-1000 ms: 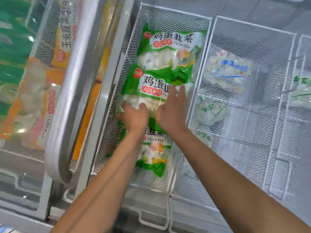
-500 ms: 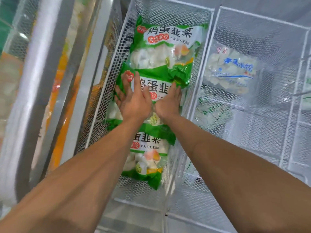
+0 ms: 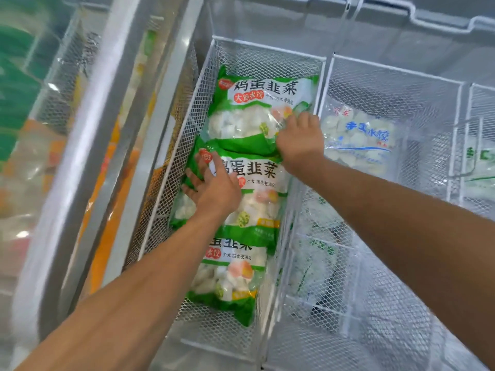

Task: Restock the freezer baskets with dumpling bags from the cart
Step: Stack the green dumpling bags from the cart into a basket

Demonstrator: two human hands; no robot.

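Three green-and-white dumpling bags lie overlapping in a row inside a white wire freezer basket (image 3: 187,121). My left hand (image 3: 211,186) lies flat with fingers spread on the upper left of the middle bag (image 3: 257,188). My right hand (image 3: 300,143) curls its fingers over the lower right corner of the far bag (image 3: 254,103), where it overlaps the middle one. The near bag (image 3: 230,279) lies untouched below my left forearm.
A neighbouring wire basket (image 3: 396,76) on the right holds a clear bag of dumplings with blue print (image 3: 359,137); more bags show below and further right. A grey freezer frame bar (image 3: 88,145) runs on the left, with orange and green packs behind glass.
My right hand moved from the middle bag up to the far bag's lower right corner and curled there. My left hand stayed on the middle bag. The view shifted downward.
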